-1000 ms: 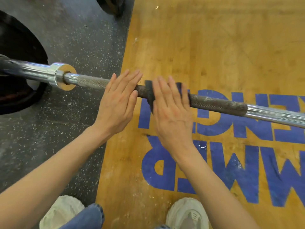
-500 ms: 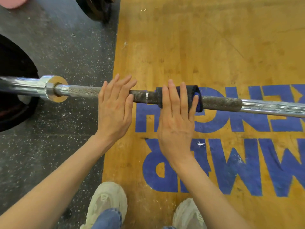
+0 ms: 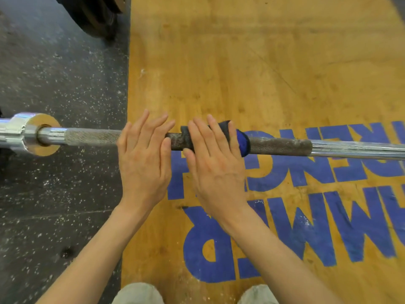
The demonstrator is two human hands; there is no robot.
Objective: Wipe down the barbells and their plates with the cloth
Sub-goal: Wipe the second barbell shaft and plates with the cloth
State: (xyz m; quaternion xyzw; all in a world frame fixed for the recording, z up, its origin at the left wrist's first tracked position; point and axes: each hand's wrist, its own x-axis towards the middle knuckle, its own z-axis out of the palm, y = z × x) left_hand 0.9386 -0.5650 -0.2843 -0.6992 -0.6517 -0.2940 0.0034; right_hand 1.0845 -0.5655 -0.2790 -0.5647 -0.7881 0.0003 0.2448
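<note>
The barbell [image 3: 278, 145] lay horizontal across the view above the floor, its shaft spanning the seam between black rubber flooring [image 3: 54, 73] and the wooden platform [image 3: 263, 62]. The dark cloth [image 3: 241, 141], black outside with a blue face showing at its right end, was wrapped around the knurled section of the shaft, over the platform. To the right of the cloth the knurling looked dull and chalk-crusted; to the left, toward the collar [image 3: 32, 133], it looked brighter.

Step in hand, as judged: wiping the shaft by rolling or sliding the cloth along the knurl. The plates appeared not yet addressed; a dark plate [image 3: 96, 16] stood at the top edge.

Right hand [image 3: 215, 167]: flat, palm down, fingers [image 3: 201, 132] extended and laid over the cloth, pressing it to the bar; no curl round the shaft visible. Left hand [image 3: 143, 159]: likewise flat, fingers straight and slightly spread, resting on the bare shaft just left of the cloth, apparently steadying it. Neither hand gripped anything. Both forearms reached forward from below.

Next move, as judged: keep downward pressure and work the cloth rightward over the crusted knurl; the flat-palm contact could let the cloth slip or unwrap.
</note>
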